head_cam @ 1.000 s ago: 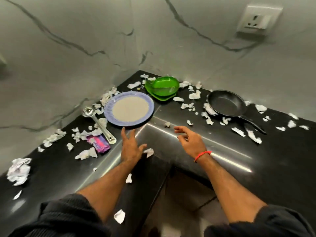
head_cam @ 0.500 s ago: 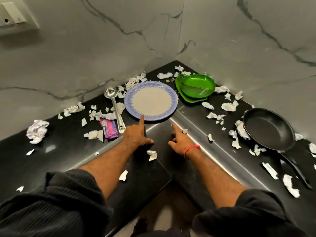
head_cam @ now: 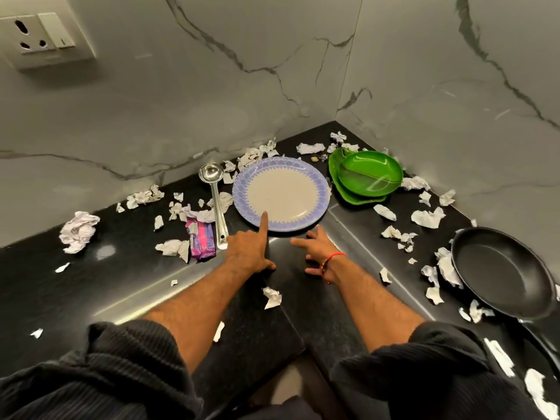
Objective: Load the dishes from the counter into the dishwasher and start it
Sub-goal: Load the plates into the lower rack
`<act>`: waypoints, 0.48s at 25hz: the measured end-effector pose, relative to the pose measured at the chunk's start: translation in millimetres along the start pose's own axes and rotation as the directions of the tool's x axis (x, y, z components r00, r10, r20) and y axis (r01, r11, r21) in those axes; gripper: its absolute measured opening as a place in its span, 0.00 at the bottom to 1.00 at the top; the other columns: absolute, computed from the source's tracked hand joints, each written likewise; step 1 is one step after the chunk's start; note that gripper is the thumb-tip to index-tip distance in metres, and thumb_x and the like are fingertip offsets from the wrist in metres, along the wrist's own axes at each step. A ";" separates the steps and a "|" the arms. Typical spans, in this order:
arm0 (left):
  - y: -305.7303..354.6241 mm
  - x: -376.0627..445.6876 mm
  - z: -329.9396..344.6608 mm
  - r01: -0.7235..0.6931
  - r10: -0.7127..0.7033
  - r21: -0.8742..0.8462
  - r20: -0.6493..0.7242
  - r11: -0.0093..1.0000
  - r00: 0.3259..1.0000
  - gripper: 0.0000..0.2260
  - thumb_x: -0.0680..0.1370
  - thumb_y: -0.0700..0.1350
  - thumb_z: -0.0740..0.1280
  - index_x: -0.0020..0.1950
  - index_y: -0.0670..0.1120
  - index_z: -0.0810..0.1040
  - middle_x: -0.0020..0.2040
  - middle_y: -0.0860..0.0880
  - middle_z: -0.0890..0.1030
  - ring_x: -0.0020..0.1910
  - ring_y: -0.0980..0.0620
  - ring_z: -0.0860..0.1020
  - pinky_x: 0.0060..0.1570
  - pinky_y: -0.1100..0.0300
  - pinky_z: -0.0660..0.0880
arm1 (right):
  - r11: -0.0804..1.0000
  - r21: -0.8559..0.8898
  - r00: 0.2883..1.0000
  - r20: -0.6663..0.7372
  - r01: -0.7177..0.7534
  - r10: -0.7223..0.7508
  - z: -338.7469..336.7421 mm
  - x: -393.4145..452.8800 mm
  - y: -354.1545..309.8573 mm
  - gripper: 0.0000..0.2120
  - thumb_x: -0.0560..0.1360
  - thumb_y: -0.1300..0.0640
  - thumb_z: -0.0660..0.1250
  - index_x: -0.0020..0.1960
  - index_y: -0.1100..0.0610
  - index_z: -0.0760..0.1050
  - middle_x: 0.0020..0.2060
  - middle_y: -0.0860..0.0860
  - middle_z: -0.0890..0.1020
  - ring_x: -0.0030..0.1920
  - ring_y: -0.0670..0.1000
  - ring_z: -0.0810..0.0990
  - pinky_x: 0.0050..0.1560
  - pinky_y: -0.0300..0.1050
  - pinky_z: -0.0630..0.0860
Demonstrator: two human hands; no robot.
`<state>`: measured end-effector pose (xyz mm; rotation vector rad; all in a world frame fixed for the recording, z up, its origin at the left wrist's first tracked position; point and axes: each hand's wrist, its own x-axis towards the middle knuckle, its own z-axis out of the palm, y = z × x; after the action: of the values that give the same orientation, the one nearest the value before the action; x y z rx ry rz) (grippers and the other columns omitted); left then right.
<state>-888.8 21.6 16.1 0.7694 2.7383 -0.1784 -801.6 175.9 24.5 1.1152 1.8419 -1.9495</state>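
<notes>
A round plate (head_cam: 322, 189) with a purple patterned rim lies on the black counter (head_cam: 121, 277) in the corner. My left hand (head_cam: 250, 251) reaches to it, its straight index finger touching the plate's near rim and its thumb spread on the counter. My right hand (head_cam: 321, 253), with a red band at the wrist, has its fingers spread just short of the plate's near edge and holds nothing. Left of the plate lies a steel ladle (head_cam: 215, 201). Two stacked green dishes (head_cam: 368, 177) sit to the plate's right. A black frying pan (head_cam: 503, 272) rests at the far right.
Torn and crumpled paper scraps (head_cam: 78, 230) litter the counter all around the dishes. A purple packet (head_cam: 202, 242) lies beside the ladle's handle. Marble walls close the corner; a wall socket (head_cam: 39, 34) is at upper left. The counter's inner edge runs below my forearms.
The view has swung left and moved closer. Both hands have advanced toward the plate; the left index finger now touches its rim, and the right hand has come down by its near edge.
</notes>
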 end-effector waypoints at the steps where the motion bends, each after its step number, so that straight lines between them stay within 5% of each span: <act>1: 0.5 0.8 2.1 -0.010 0.010 -0.004 -0.002 1.000 1.000 0.61 0.68 0.66 0.75 0.80 0.49 0.31 0.56 0.40 0.82 0.55 0.38 0.81 0.56 0.42 0.77 | 0.995 0.070 0.997 -0.002 -0.073 0.073 3.0 2.2 -9.9 0.30 0.73 0.49 0.72 0.69 0.38 0.61 0.66 0.42 0.68 0.62 0.53 0.71 0.59 0.57 0.73; 3: 0.7 2.7 6.0 -0.023 0.023 -0.009 -0.013 1.000 1.000 0.63 0.68 0.66 0.76 0.79 0.49 0.29 0.55 0.40 0.82 0.54 0.39 0.81 0.57 0.42 0.77 | 0.959 0.230 0.983 -0.047 -0.163 0.178 6.7 12.3 -25.3 0.22 0.73 0.46 0.72 0.63 0.43 0.67 0.62 0.45 0.72 0.55 0.50 0.73 0.52 0.52 0.72; 5: 1.0 4.3 5.5 -0.025 0.025 -0.011 -0.025 1.000 0.999 0.64 0.67 0.65 0.77 0.79 0.48 0.28 0.55 0.39 0.82 0.53 0.39 0.81 0.53 0.45 0.77 | 0.933 0.312 0.972 -0.086 -0.180 0.217 7.6 21.7 -35.2 0.22 0.76 0.47 0.68 0.68 0.50 0.72 0.62 0.48 0.74 0.50 0.48 0.72 0.47 0.46 0.67; 8: 3.4 3.4 2.9 -0.022 0.022 0.000 -0.025 1.000 0.999 0.66 0.67 0.63 0.78 0.78 0.46 0.26 0.53 0.38 0.82 0.53 0.39 0.81 0.50 0.46 0.76 | 0.905 0.363 0.956 -0.100 -0.222 0.275 11.6 28.7 -41.3 0.18 0.78 0.46 0.65 0.63 0.55 0.72 0.66 0.50 0.73 0.60 0.50 0.67 0.54 0.48 0.59; 12: 5.5 1.8 1.6 -0.024 0.024 -0.053 -0.015 0.998 1.000 0.65 0.69 0.59 0.78 0.77 0.43 0.25 0.53 0.39 0.83 0.53 0.40 0.81 0.49 0.47 0.76 | 0.837 0.538 0.951 -0.196 -0.099 0.239 18.1 35.6 -40.0 0.05 0.78 0.55 0.67 0.51 0.57 0.75 0.47 0.50 0.75 0.44 0.48 0.73 0.42 0.41 0.66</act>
<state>-887.0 26.8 13.8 0.7916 2.7342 -0.0951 -857.8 177.7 29.6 1.6968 1.2619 -2.3579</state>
